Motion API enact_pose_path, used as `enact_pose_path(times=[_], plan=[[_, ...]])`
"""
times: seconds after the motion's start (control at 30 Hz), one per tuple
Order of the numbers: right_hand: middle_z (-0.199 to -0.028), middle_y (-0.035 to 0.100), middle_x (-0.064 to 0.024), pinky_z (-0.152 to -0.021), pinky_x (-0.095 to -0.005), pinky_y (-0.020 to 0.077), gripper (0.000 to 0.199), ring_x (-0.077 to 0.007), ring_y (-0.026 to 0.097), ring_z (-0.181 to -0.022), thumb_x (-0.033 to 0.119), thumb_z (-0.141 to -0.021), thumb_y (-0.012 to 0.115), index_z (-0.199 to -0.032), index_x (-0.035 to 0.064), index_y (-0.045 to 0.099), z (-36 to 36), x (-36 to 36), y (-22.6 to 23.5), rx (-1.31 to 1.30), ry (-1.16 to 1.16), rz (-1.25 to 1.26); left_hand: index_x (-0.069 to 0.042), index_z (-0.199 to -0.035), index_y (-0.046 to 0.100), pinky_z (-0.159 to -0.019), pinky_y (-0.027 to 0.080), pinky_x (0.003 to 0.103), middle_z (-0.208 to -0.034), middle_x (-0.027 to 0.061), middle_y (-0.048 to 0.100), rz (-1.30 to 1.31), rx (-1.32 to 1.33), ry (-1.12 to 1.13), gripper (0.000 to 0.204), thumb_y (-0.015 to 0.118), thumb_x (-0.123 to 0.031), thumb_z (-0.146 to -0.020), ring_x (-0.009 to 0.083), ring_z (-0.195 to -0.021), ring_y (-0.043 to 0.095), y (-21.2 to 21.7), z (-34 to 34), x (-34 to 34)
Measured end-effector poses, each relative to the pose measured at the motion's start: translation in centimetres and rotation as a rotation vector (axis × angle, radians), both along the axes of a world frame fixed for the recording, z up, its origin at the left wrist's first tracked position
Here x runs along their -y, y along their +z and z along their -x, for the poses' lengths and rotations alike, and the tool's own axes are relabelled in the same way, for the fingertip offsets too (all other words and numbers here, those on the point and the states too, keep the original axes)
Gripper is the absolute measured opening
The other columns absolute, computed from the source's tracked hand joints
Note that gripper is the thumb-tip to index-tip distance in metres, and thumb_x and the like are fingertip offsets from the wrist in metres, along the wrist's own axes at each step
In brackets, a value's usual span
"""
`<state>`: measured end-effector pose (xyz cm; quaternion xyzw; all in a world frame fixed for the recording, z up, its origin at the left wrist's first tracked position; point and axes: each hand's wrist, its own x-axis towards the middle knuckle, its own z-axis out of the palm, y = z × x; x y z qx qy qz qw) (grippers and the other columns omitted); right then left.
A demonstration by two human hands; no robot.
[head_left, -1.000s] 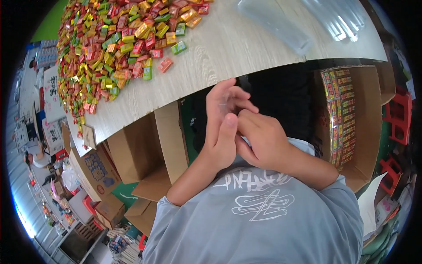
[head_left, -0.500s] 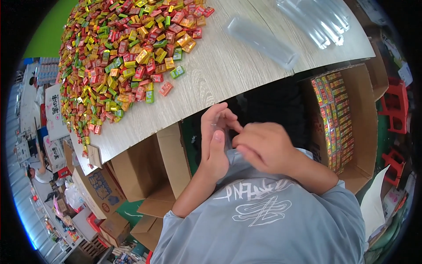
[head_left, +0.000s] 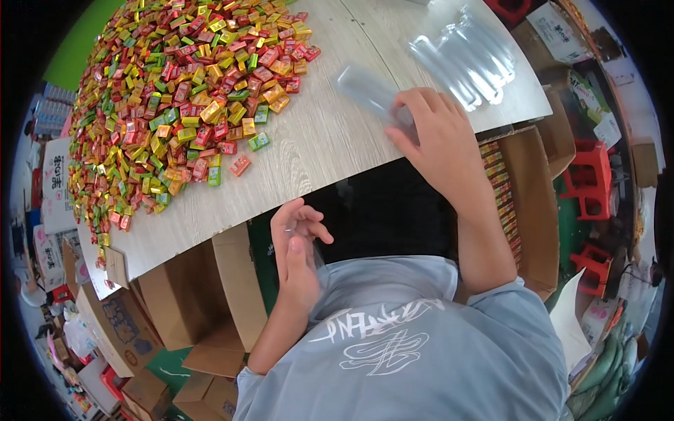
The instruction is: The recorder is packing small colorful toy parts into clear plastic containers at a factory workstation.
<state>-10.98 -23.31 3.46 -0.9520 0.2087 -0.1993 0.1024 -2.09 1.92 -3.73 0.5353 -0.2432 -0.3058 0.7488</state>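
My right hand (head_left: 442,133) reaches over the table, its thumb and fingers closed around the near right end of a long clear plastic box (head_left: 361,90). That end of the box is hidden under the hand. Low in front of my body, beside the table's front edge, my left hand (head_left: 298,249) is half curled with its thumb raised. A see-through plastic piece (head_left: 317,263) shows faintly in the left hand; its full shape is hard to make out. Left of the box lies a big heap of small wrapped candies (head_left: 189,105) in red, yellow, green and orange.
Several more clear plastic boxes (head_left: 467,59) lie at the right of the wooden table (head_left: 309,154). Under its right edge stands a carton (head_left: 537,210) with rows of colourful packs. An open cardboard box (head_left: 189,295) is below at left. Red stools (head_left: 588,181) stand at right.
My right hand has left my left hand and moved up and right to the clear plastic box on the table. My left hand stays low, half curled. The whole view has shifted slightly.
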Motion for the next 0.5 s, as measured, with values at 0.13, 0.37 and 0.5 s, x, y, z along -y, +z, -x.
enact_pose_path(times=[0.13,0.37,0.5], plan=[[-0.114,0.065,-0.0121,-0.090,-0.0431,0.0489,0.031,-0.0348,0.061,-0.105,0.021,-0.089,0.073,-0.112,0.0049,0.061,0.3,1.0,0.1,0.064,0.016,-0.043,-0.004,-0.146,0.041,-0.082,0.046,0.031,-0.119,0.0122,0.054,-0.019,0.001,-0.013,0.062,0.044,-0.051,-0.105,0.0172,-0.091,0.055,-0.2,0.0,-0.2],[-0.113,0.066,-0.0141,-0.086,-0.0427,0.0506,0.033,-0.0338,0.061,-0.106,0.027,-0.094,0.071,-0.116,0.0044,0.062,2.5,6.6,1.0,0.216,-0.306,0.157,-0.004,-0.146,0.041,-0.084,0.045,0.031,-0.120,0.0117,0.053,-0.044,0.012,-0.024,0.063,0.043,-0.052,-0.106,0.0166,-0.092,0.054,-0.4,0.4,0.7],[-0.114,0.066,-0.0149,-0.089,-0.0431,0.0495,0.034,-0.0348,0.061,-0.106,0.029,-0.095,0.069,-0.117,0.0041,0.062,2.6,7.3,0.2,0.076,-0.268,0.110,-0.002,-0.147,0.040,-0.089,0.044,0.031,-0.121,0.0118,0.053,0.002,0.001,-0.056,0.052,0.040,-0.036,-0.107,0.0151,-0.093,0.055,-0.8,0.5,1.0]])
